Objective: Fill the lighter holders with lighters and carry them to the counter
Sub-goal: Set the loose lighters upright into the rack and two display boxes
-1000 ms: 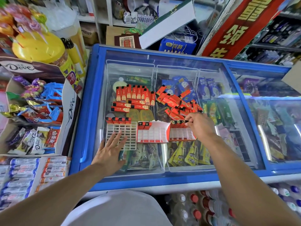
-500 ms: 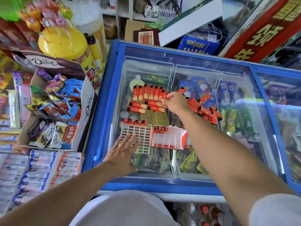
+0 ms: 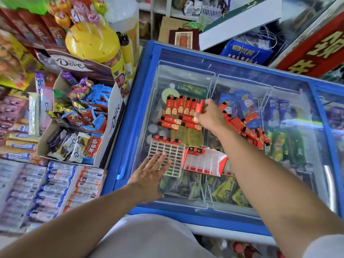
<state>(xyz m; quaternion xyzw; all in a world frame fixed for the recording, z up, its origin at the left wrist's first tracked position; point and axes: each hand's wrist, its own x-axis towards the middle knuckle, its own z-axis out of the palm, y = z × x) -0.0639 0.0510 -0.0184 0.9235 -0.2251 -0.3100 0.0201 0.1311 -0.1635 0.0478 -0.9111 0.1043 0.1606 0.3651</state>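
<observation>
On the glass freezer lid (image 3: 242, 86) lie several red lighters: a neat row (image 3: 178, 106), a few flat ones below it (image 3: 171, 122), and a loose pile (image 3: 247, 127) to the right. My right hand (image 3: 210, 116) pinches one red lighter (image 3: 199, 107) at the right end of the row. A white grid holder (image 3: 175, 157) has a few lighters in its top row. My left hand (image 3: 150, 174) rests flat on its lower left corner. Beside it sits a red-and-white holder (image 3: 204, 162) with two lighters; my right forearm hides a further holder.
A Dove chocolate display box (image 3: 74, 116) stands left of the freezer, with a yellow lollipop tub (image 3: 93, 43) behind it. Candy packs (image 3: 55, 190) fill the shelf at lower left. A red sign (image 3: 316, 51) leans at the far right. The blue freezer frame (image 3: 119, 146) borders the lid.
My right hand moved from the right-hand holder up and left to the lighter row and took hold of one lighter. My left hand stayed on the white holder. The camera shifted left.
</observation>
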